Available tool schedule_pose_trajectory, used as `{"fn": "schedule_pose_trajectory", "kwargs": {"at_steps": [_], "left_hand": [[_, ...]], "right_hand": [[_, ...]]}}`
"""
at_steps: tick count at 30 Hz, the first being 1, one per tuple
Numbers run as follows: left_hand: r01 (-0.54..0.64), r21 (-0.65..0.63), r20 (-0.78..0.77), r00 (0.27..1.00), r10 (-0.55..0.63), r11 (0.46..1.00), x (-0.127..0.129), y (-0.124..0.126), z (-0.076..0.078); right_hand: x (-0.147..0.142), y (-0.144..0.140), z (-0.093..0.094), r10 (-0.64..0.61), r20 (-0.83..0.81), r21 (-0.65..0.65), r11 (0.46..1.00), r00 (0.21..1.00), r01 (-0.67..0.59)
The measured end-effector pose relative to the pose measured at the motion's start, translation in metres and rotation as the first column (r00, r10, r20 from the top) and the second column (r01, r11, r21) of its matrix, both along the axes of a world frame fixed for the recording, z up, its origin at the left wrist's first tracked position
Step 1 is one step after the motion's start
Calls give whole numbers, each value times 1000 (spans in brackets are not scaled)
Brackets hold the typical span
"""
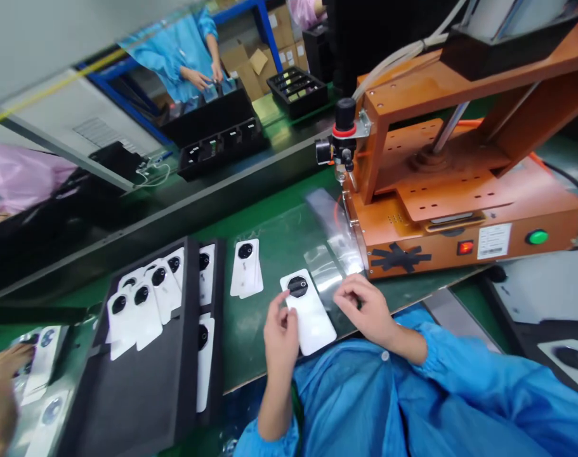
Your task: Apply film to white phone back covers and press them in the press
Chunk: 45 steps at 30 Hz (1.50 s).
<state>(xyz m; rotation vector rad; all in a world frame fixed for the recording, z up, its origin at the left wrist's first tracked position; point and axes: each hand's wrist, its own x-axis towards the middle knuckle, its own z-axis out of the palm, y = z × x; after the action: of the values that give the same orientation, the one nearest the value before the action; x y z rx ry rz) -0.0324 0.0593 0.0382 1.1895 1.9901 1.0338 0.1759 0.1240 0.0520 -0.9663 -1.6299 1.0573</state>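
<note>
A white phone back cover with a round black camera ring lies on the green bench in front of me. My left hand rests at its left edge, fingers touching the cover. My right hand sits just right of it, fingers curled by the cover's upper right corner, pinching what may be a clear film; I cannot tell for sure. Another white cover lies a little further left. A black foam tray holds several more white covers.
An orange press machine with a green button and a red switch stands at the right. Clear film strips lie beside it. Black trays sit across the conveyor, where another person's hands work. Someone's hand shows at the far left.
</note>
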Motion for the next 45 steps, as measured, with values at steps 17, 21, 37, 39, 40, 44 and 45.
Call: {"fn": "schedule_pose_trajectory", "kwargs": {"at_steps": [17,21,37,39,40,44,45], "left_hand": [[415,31,-740,621,-258,909,28,-55,-34],[398,41,-724,644,-248,916,29,-52,-34],[386,60,-726,649,-225,920,25,-51,-37],[383,57,-723,653,-227,922,25,-52,-38],[381,56,-720,656,-227,923,25,-52,-39],[386,61,-711,664,-232,921,25,-51,-38],[388,64,-709,666,-231,919,26,-51,-37]], "right_hand": [[-46,49,-9,56,304,-81,996,951,-33],[-54,46,-7,144,435,-80,989,889,-121],[-60,45,-19,50,595,115,983,803,-147],[-60,45,-19,53,597,113,982,800,-149],[-60,45,-19,53,598,113,982,800,-150],[-60,45,-21,48,593,127,980,804,-152],[-59,45,-21,46,592,130,980,805,-152]]}}
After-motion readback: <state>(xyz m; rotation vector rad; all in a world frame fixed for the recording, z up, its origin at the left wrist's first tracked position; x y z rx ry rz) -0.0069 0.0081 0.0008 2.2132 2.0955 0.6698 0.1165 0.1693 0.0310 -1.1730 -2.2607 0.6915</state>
